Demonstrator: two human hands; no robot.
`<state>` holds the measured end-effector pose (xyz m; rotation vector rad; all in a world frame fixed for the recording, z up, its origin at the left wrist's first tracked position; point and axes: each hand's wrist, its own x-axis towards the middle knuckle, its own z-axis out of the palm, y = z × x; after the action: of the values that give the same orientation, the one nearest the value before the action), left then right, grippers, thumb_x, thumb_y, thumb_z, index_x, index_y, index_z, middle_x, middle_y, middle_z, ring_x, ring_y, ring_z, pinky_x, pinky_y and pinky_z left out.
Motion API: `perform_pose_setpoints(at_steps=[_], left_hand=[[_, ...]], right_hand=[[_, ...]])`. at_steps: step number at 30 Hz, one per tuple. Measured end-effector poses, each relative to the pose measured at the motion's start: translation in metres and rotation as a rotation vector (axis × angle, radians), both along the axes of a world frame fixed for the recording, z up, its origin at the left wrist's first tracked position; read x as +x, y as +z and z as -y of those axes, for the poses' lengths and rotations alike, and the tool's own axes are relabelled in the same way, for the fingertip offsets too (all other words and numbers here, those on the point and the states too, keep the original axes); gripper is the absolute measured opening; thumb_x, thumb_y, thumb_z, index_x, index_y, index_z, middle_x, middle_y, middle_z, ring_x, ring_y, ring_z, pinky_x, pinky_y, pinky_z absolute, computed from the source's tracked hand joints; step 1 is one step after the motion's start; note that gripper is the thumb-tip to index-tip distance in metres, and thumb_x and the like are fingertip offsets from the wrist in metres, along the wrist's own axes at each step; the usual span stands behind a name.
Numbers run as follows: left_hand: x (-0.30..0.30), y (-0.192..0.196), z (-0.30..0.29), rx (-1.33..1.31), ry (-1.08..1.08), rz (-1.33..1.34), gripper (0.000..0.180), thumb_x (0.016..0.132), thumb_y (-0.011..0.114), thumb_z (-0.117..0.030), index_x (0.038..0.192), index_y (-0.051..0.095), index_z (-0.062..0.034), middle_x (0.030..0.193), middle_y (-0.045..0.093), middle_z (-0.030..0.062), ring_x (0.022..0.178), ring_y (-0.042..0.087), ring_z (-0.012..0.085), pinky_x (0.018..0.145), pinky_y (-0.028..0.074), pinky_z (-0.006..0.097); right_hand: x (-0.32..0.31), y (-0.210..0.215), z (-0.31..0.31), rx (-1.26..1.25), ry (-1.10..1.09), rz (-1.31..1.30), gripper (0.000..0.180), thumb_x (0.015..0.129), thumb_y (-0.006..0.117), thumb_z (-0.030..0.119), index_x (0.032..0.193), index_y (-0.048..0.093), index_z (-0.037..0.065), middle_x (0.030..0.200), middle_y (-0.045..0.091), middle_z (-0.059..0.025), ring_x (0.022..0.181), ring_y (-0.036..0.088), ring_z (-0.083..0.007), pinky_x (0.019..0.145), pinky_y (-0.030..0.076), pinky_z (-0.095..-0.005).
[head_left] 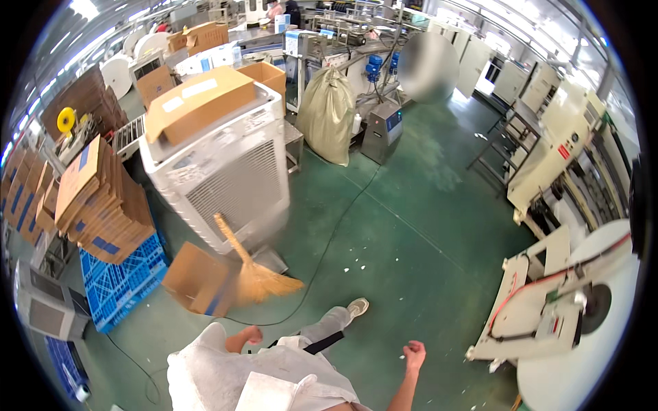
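Note:
My left hand [252, 335] hangs at my left side with its fingers curled in and nothing seen in them. The straw broom [264, 281] is the thing nearest to it, leaning with its handle up against a white slatted cabinet [236, 185]. Beside the broom stands a cardboard box [195, 277], and a grey dustpan-like piece [272, 262] shows partly behind the bristles. Out to my right, my right hand [415, 355] hangs above the green floor, fingers loosely curled, with nothing visible in it. Neither hand touches anything.
A black cable [327, 253] runs across the floor [404, 274], where small white scraps lie. Flattened cartons [113, 205] are stacked on a blue pallet [130, 281] at left. A large sack [327, 113] stands ahead. Machinery with a big white roll [576, 370] stands at right.

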<state>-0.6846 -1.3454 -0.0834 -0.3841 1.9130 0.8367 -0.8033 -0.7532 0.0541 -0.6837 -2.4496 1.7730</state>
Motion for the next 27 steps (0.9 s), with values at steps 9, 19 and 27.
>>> perform_pose_setpoints(at_steps=[9,19,27], left_hand=[[-0.471,0.002,-0.255,0.080,-0.407,-0.213,0.022,0.081,0.054,-0.019,0.068,0.066,-0.0047,0.070,0.066,0.0098,0.062,0.063,0.0241,0.055,0.049,0.041],[-0.944,0.204,-0.699,0.436,-0.204,-0.653,0.047,0.096,0.047,-0.041,0.068,0.055,-0.0046,0.053,0.052,0.0042,0.050,0.052,0.0150,0.051,0.041,0.031],[-1.039,0.040,-0.723,0.145,-0.466,-0.476,0.023,0.082,0.060,-0.023,0.087,0.069,-0.0020,0.070,0.067,0.0120,0.063,0.065,0.0220,0.057,0.051,0.037]], right_hand=[[-0.180,-0.038,-0.161,-0.281,-0.279,0.337,0.037,0.072,0.067,-0.008,0.108,0.058,-0.006,0.084,0.067,-0.0169,0.072,0.069,-0.0233,0.065,0.058,-0.0299],[-0.251,-0.092,-0.301,-0.432,-0.879,0.813,0.017,0.080,0.072,0.014,0.078,0.063,0.000,0.070,0.064,-0.0111,0.048,0.055,-0.0181,0.038,0.042,-0.0316],[-0.668,-0.032,-0.550,-0.051,-0.366,0.339,0.041,0.067,0.069,0.008,0.107,0.066,0.002,0.079,0.068,-0.0096,0.067,0.064,-0.0174,0.065,0.053,-0.0313]])
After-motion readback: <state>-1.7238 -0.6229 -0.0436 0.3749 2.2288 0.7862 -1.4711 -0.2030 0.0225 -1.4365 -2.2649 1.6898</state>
